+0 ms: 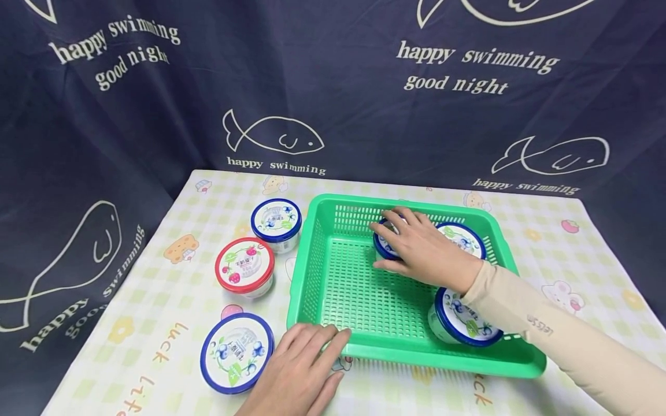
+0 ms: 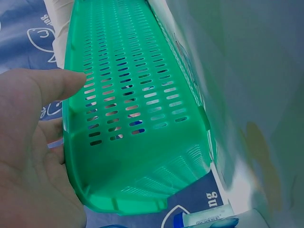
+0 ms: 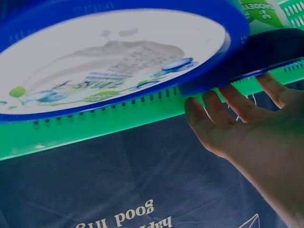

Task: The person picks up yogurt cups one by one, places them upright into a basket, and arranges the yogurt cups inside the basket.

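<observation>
In the head view my right hand (image 1: 426, 251) reaches into a green plastic basket (image 1: 359, 346) and grips a round blue-lidded tub (image 1: 383, 249) from above. Its fingers lie across the far side of the lid, with the thumb at the near edge. Beside it in the basket are another blue-lidded tub (image 1: 463, 236), partly behind the hand, and one at the near right (image 1: 463, 318). My left hand (image 1: 296, 372) holds the basket's near left corner, fingers over the rim and thumb outside. In the left wrist view the thumb (image 2: 66, 85) overlaps the slotted side wall.
Left of the basket stand a blue-lidded tub at the back (image 1: 276, 221), a red-lidded tub (image 1: 244, 264) with a strawberry print, and a blue-lidded tub (image 1: 236, 352) close to my left hand. A dark blue curtain (image 1: 364, 138) hangs behind the patterned tablecloth (image 1: 171, 289).
</observation>
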The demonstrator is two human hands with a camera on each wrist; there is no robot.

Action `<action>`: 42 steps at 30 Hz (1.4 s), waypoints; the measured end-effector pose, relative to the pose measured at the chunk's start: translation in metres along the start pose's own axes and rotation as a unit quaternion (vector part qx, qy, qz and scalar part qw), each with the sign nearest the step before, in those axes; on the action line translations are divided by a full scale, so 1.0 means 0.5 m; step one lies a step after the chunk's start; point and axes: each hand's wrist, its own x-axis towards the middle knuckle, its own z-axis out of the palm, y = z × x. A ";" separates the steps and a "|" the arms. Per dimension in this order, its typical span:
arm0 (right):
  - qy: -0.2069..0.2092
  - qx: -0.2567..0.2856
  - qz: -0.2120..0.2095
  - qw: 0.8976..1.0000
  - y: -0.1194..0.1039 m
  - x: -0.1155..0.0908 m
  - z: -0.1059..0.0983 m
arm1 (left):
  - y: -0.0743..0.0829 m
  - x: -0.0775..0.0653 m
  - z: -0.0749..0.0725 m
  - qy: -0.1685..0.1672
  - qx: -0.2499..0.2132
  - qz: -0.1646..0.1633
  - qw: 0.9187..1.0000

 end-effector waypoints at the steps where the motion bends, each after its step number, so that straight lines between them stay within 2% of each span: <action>1: -0.002 0.004 0.002 1.000 0.000 -0.001 -0.001 | 0.000 0.000 0.000 -0.001 0.002 0.001 1.000; 6: -0.002 0.020 0.011 1.000 -0.002 -0.006 -0.009 | 0.001 0.001 -0.001 -0.004 0.001 0.002 1.000; 16: 0.009 0.025 0.002 1.000 -0.019 -0.019 -0.033 | 0.002 0.001 -0.001 0.002 -0.007 -0.006 1.000; 27: 0.021 0.031 -0.001 0.999 -0.029 -0.026 -0.036 | 0.001 0.001 -0.001 -0.003 -0.003 -0.002 1.000; 42: 0.051 0.031 0.012 0.998 -0.033 -0.074 -0.048 | 0.003 0.003 -0.001 -0.001 -0.004 -0.005 1.000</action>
